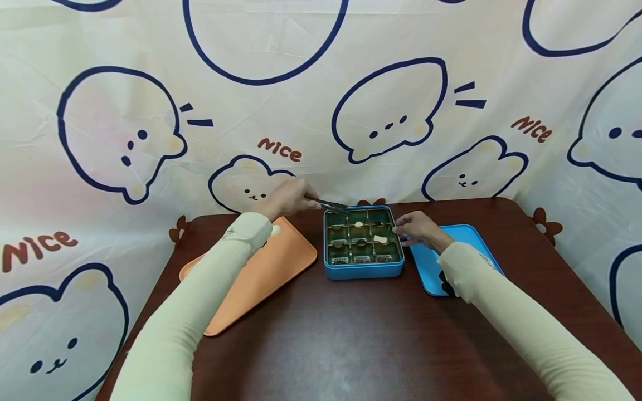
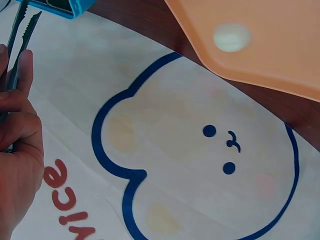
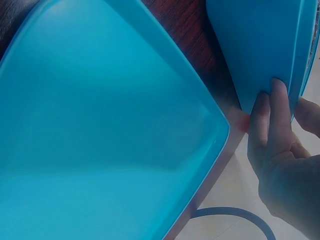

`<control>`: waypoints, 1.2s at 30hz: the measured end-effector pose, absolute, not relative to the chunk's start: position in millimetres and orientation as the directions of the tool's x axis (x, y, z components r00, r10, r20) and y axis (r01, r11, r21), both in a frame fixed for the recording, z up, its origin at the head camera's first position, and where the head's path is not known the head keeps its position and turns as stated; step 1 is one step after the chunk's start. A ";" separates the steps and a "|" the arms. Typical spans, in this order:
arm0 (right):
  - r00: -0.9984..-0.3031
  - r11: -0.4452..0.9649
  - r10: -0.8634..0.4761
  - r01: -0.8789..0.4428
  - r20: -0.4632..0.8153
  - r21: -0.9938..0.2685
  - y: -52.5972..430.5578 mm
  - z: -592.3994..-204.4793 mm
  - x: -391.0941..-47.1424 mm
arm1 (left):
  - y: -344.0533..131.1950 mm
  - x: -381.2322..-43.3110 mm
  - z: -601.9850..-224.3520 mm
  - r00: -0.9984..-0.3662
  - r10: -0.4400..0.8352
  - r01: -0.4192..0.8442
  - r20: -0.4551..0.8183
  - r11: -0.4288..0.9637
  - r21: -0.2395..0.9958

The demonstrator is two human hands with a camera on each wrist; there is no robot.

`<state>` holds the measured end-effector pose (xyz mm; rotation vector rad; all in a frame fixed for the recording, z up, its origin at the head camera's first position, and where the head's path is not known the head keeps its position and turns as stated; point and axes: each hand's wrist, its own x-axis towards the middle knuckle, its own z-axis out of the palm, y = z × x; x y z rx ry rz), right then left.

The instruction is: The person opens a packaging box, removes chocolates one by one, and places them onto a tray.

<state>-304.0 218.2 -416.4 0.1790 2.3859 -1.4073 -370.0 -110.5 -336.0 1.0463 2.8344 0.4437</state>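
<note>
My left hand grips dark tweezers, which reach over the back left corner of a blue box. In the left wrist view the tweezers' serrated tips stand slightly apart with nothing between them. The box is open on top and has a gridded insert with several compartments. One white piece lies in the back middle part, and another white piece is nearer the right side. My right hand rests straight fingers against the box's right wall, its thumb by the rim.
Left of the box lies an orange tray with a white oval piece near its far corner. A blue lid lies on the table to the right, under my right forearm. A printed cloth hangs behind the brown table.
</note>
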 end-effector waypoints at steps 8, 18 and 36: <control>-0.926 0.492 -0.073 0.289 -0.370 -0.821 217.5 -415.9 -303.7 | -95.1 -370.8 -339.3 -0.748 0.663 0.623 -0.018 0.712 0.323; -0.928 0.495 -0.071 0.286 -0.366 -0.820 219.4 -418.9 -305.0 | -76.7 -370.0 -343.7 -0.744 0.667 0.641 -0.045 0.731 0.231; -0.924 0.497 -0.079 0.288 -0.373 -0.818 220.0 -416.7 -303.4 | -57.2 -371.7 -343.7 -0.741 0.657 0.641 -0.138 0.754 0.147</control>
